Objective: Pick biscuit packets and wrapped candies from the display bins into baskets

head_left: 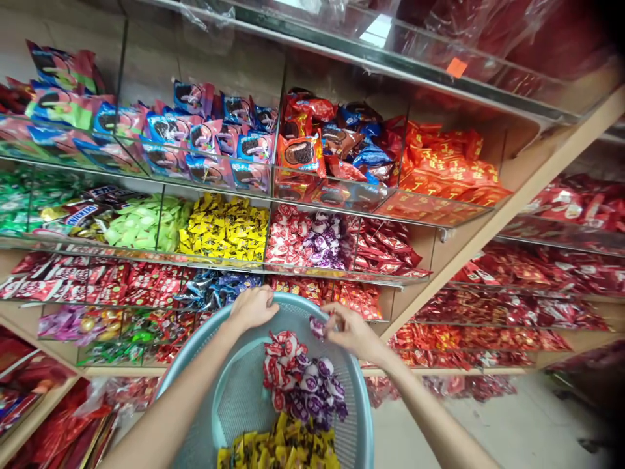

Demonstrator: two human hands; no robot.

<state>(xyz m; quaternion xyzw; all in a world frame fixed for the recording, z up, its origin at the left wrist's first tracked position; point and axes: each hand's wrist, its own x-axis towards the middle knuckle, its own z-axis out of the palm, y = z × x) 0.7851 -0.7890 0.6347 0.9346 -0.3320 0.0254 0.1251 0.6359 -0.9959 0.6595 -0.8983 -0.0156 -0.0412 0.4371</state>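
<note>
My left hand [252, 306] is closed over the far rim of a blue-green plastic basket [170, 365]. Pinched in the fingers of my right hand [351, 331], above the basket's right side, is a purple-wrapped candy [317, 327]. Inside the basket lie red-and-white wrapped candies [283, 358], purple-and-white candies [319, 391] and, nearest me, a heap of yellow-wrapped candies [280, 446]. Just beyond the rim, a shelf compartment holds more red-and-white candies [289, 238] beside purple ones [328, 241].
Tiered shelves with clear dividers [280, 124] face me. They hold yellow sweets [224, 228], pale green packets [144, 221] and cookie packs [303, 153]. A slanted wooden panel [517, 192] separates red packets on the right. Tiled floor [517, 423] shows at lower right.
</note>
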